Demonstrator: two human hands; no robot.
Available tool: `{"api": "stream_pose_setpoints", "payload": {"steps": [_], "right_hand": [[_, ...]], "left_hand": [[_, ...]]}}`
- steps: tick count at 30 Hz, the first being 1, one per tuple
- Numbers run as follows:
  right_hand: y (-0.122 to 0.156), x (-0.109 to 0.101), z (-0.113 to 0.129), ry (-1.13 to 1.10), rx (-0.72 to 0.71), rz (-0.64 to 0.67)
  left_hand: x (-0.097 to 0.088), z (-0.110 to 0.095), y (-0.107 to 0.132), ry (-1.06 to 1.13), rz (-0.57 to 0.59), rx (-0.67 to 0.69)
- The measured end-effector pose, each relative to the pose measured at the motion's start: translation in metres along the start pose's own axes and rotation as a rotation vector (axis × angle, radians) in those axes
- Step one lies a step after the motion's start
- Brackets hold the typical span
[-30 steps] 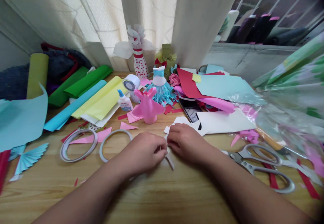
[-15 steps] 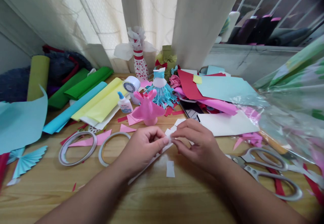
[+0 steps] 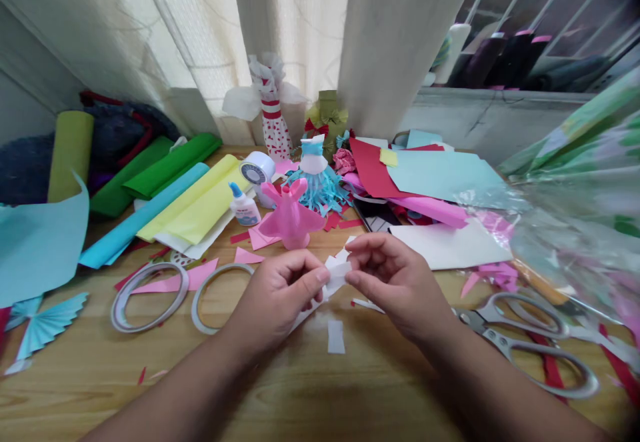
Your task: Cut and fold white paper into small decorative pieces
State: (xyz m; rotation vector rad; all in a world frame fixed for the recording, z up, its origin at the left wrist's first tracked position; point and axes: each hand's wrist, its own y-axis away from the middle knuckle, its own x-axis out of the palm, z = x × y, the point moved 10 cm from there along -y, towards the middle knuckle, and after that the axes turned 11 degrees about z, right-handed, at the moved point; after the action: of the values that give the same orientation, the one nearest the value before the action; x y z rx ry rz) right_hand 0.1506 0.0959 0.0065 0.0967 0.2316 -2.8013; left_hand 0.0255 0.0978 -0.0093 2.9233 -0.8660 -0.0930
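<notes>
My left hand (image 3: 290, 285) is closed, thumb and forefinger pinching a small white paper piece (image 3: 339, 270) over a white paper strip (image 3: 306, 315). The strip slants down toward the table beneath that hand, partly hidden by it. From the other side, my right hand (image 3: 395, 279) has its thumb tip at the paper piece's right edge, with its forefinger raised a little above. More white paper shows behind the fingertips. A loose white rectangle (image 3: 336, 337) lies flat on the table (image 3: 320, 389) below the hands. Just beyond them stands a pink paper figure (image 3: 291, 217).
Two tape rolls (image 3: 150, 297) lie at left, near a glue bottle (image 3: 245, 205). Scissors (image 3: 530, 342) rest at right beside red scraps. Coloured paper rolls (image 3: 175, 169), a blue fringed figure (image 3: 316, 179), paper sheets (image 3: 445, 172) and a white card (image 3: 450, 243) surround the work area.
My right hand has drawn slightly away from my left, its thumb and forefinger wider apart. More of the small white paper piece shows between them. The view has shifted slightly.
</notes>
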Motion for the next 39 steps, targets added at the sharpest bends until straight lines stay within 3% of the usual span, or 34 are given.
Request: {"api": "stream_pose_setpoints", "payload": {"steps": [6,11,29,39], "right_hand": [[0.005,0.005,0.023,0.218,-0.146,0.010],[0.009,0.010,0.030,0.174,-0.235,0.060],[0.016,0.013,0.044,0.221,-0.350,-0.002],[0.018,0.012,0.040,0.199,-0.324,0.005]], "left_hand": [[0.003,-0.008,-0.001,-0.079,-0.018,0.075],[-0.002,-0.007,0.002,-0.060,-0.064,0.105],[0.005,-0.003,0.000,0.135,0.020,0.148],[0.007,-0.009,0.002,0.049,0.037,0.164]]}}
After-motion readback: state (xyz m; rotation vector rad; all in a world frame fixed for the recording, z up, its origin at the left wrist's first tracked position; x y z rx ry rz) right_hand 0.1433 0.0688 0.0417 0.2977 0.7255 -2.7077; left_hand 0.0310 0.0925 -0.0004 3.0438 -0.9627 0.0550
